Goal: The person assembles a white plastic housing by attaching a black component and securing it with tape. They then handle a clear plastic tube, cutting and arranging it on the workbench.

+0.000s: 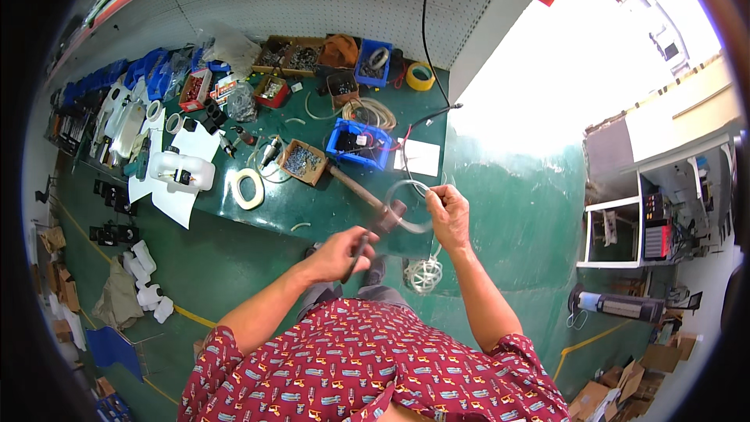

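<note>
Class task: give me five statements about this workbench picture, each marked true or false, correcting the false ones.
1. The right hand holds a loop of clear, flexible tubing. True.
2. The left hand is empty. False: it holds a dark, slim hand tool.
3. The round yellow tape roll lies on the floor. False: it is on the green tabletop.
4. An open cardboard box of small metal parts sits left of a blue plastic bin. True.
5. The person's shirt is plain green. False: it is dark red with a small print.
</note>
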Motion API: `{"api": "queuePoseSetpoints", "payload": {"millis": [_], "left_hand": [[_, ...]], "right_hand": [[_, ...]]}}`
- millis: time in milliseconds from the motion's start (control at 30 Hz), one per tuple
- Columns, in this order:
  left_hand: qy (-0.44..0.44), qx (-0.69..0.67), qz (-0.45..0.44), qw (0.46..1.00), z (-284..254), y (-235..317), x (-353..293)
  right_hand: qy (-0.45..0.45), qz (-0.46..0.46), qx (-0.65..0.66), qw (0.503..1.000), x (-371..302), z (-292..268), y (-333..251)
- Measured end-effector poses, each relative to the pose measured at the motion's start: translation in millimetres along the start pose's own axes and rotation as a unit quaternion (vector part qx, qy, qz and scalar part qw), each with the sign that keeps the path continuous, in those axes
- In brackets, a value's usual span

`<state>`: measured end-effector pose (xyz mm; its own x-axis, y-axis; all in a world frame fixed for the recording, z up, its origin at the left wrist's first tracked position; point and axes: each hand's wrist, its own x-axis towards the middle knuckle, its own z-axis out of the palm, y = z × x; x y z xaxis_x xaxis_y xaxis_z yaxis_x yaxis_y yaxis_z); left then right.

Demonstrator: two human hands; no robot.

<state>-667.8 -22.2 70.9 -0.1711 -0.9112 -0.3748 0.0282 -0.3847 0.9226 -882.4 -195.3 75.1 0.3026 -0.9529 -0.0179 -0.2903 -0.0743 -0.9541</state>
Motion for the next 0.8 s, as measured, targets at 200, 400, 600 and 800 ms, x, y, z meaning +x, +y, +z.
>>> {"api": "queuePoseSetpoints", "payload": {"millis": [200,400,600,800], "left_hand": [[-0.073,0.011,0.031,0.997,-3,24,42],[-0.094,0.061,0.014,0.994,-38,53,82],[0.005,0.217,0.064,0.974,-74,36,116],[0.080,0.227,-0.002,0.971,-106,3,148]], "right_hand": [[0.010,-0.068,-0.034,0.997,11,24,-24],[-0.007,-0.100,-0.077,0.992,31,45,-18],[-0.020,-0.105,-0.095,0.990,71,60,0],[0.003,-0.034,-0.093,0.995,78,42,26]]}}
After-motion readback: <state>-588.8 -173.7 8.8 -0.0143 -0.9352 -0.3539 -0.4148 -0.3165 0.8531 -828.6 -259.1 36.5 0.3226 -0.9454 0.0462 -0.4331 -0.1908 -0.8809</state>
